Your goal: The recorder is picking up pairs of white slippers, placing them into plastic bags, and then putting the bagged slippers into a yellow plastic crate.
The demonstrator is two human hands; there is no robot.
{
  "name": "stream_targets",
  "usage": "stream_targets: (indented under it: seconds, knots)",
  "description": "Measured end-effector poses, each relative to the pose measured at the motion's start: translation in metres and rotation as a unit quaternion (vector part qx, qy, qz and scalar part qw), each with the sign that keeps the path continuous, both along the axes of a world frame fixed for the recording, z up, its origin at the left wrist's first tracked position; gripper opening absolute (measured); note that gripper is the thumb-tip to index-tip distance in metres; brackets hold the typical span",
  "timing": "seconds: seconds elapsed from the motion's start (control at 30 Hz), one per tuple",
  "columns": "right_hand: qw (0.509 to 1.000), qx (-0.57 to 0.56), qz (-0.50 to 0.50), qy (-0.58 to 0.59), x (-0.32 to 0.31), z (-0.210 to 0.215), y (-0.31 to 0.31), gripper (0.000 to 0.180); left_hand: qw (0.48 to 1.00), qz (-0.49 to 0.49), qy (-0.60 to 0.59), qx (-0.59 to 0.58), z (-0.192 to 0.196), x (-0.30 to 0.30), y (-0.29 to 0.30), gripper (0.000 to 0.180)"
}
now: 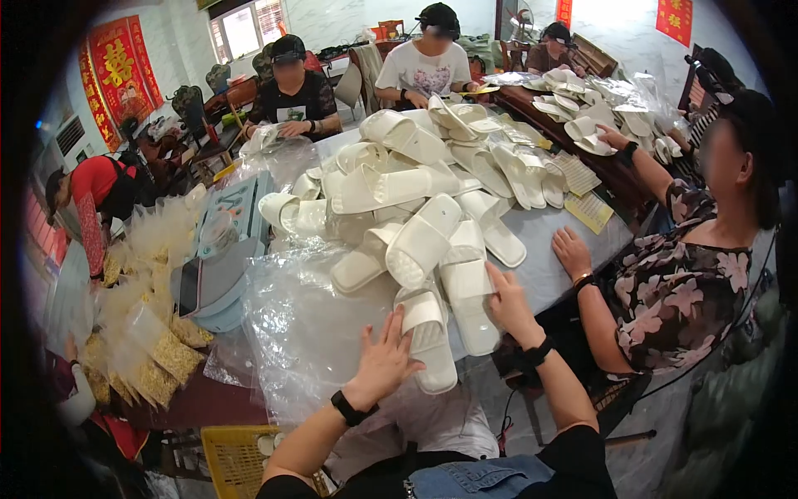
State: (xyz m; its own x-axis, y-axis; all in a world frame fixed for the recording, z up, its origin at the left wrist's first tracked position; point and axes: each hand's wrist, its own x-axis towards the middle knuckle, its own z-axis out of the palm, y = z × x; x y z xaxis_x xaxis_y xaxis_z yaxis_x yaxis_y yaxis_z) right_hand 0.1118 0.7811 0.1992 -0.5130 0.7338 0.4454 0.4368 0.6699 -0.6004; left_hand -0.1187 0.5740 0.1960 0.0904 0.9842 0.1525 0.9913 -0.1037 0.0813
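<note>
Two white foam slippers [428,337] at the bench's near edge are pressed flat by the open left hand [384,359] and right hand [509,303]; nothing is gripped; soles should be aligned.

White slippers [432,333] — yellow crate [237,457]

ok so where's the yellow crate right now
In the head view the yellow crate sits at the bottom edge, left of the person's left forearm, below the table edge.

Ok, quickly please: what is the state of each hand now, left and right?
Left hand: open, fingers spread, resting beside a white slipper, holding nothing.
Right hand: open, flat against another white slipper, not gripping it.
</note>
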Motion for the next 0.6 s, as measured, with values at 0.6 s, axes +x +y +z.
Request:
stream_targets:
  seconds: [0.6]
  knots:
    - [0.971,0.14,-0.146,-0.129,-0.003,0.038,0.056,0.072,0.999,0.02,-0.015,-0.031,0.011,0.005,-0.002,0.074]
